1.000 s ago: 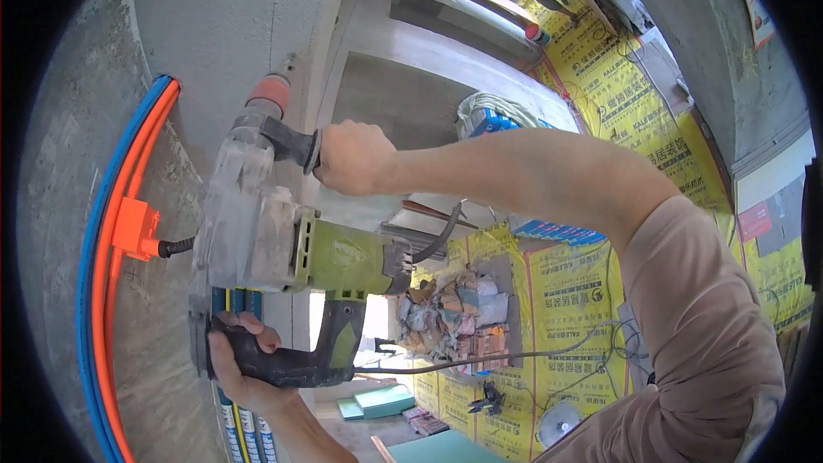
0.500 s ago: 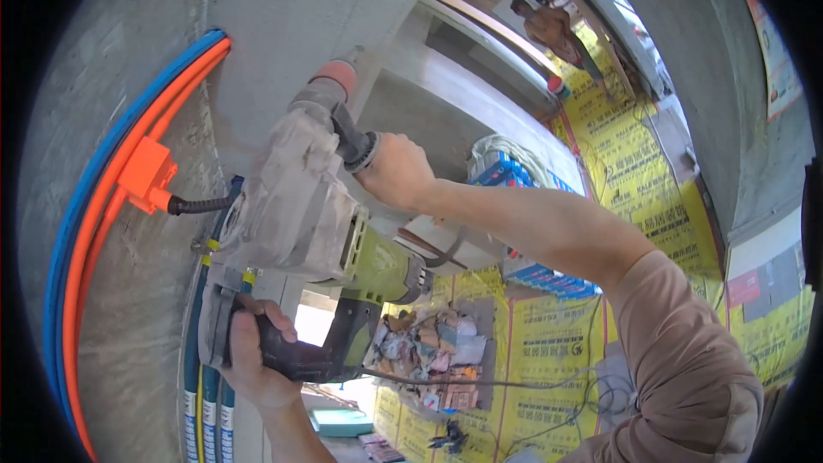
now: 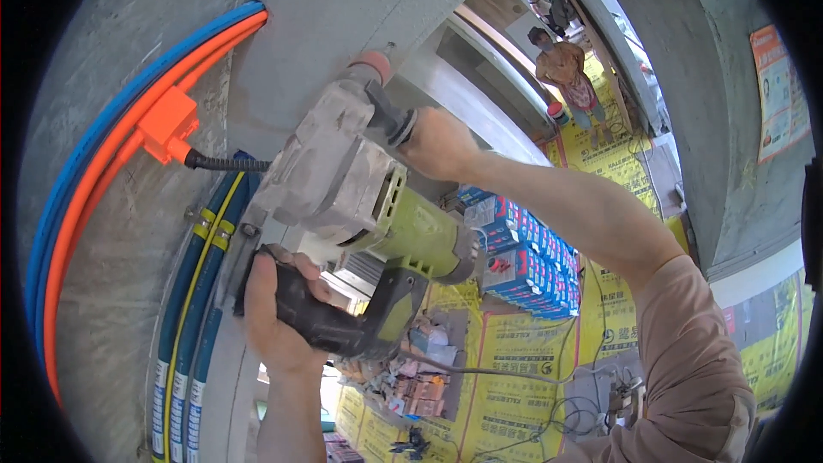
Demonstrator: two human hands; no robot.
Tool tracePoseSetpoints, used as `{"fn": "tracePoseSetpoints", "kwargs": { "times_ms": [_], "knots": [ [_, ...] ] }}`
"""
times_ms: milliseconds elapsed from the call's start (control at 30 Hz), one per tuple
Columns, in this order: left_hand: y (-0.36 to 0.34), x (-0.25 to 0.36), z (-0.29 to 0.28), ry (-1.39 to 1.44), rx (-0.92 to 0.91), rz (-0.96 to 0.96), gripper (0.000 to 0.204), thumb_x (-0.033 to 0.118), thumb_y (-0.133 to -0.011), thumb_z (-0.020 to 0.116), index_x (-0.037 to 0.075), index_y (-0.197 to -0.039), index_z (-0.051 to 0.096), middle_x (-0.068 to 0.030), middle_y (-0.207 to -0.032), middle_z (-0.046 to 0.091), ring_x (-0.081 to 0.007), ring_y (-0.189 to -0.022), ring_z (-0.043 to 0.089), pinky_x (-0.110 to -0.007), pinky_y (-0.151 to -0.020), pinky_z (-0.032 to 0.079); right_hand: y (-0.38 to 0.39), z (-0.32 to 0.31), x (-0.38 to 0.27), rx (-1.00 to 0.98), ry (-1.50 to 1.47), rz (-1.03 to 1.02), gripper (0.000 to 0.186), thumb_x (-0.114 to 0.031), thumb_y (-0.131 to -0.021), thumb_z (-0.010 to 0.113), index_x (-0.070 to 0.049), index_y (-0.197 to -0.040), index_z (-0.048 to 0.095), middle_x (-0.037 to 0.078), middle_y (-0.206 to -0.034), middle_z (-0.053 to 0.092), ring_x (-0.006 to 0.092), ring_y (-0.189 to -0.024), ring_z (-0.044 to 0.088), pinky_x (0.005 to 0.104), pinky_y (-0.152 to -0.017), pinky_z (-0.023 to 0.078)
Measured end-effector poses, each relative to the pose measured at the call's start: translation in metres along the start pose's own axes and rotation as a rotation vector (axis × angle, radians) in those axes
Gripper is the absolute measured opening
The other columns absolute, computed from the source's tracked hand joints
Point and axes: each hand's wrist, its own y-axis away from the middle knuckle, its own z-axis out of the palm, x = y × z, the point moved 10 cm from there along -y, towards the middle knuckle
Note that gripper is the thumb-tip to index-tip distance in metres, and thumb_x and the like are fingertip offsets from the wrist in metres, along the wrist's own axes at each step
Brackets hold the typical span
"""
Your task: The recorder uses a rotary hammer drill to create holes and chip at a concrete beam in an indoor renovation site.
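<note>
A large rotary hammer drill [image 3: 334, 163], dusty grey in front with a green motor housing [image 3: 420, 227], is held up with its nose toward the grey concrete surface [image 3: 326, 0] overhead. Its reddish collar [image 3: 373, 62] is close to that concrete; a small dark mark shows beside it. I cannot tell whether a bit is in the hole. My left hand [image 3: 279, 317] is wrapped round the black rear handle [image 3: 330, 317]. Round the black side handle [image 3: 387, 120] near the nose, my right hand [image 3: 441, 146] is closed, arm stretched out.
Orange and blue conduits [image 3: 120, 146] with an orange junction box [image 3: 167, 124] run along the left wall, above dark teal pipes [image 3: 184, 291]. Stacked blue boxes [image 3: 531, 266], rubble [image 3: 420, 377] and a trailing cable [image 3: 497, 370] lie on yellow floor sheeting. Two people [image 3: 566, 69] stand far off.
My view has shifted, so drill and hands appear farther right. More of the blue boxes shows. The nearer far-off person has turned toward me. Both hands keep their grip.
</note>
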Motion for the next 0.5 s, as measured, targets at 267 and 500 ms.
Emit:
{"fn": "tracePoseSetpoints", "kwargs": {
  "times_ms": [267,500],
  "knots": [
    [0.004,0.002,0.002,0.253,0.060,-0.160,0.020,0.028,-0.094,0.060,0.009,-0.092,0.055,-0.0062,-0.074,0.056,-0.0167,-0.062,0.052,-0.032,-0.062,0.045,0.007,-0.031,-0.027,-0.120,0.282,-0.036,0.034,-0.026,-0.078,0.064,0.005,-0.091,0.070,0.024,-0.092,0.071,0.0395,-0.087,0.070,0.0471,-0.077,0.056],
    [0.009,0.005,0.004,0.254,0.147,-0.185,0.021,0.027,-0.092,0.064,0.007,-0.095,0.058,-0.0093,-0.078,0.062,-0.0180,-0.063,0.057,-0.033,-0.061,0.048,0.011,-0.040,-0.034,-0.099,0.343,-0.034,0.037,-0.026,-0.078,0.067,0.008,-0.091,0.068,0.029,-0.091,0.068,0.0421,-0.090,0.068,0.0474,-0.079,0.056]
  ]
}}
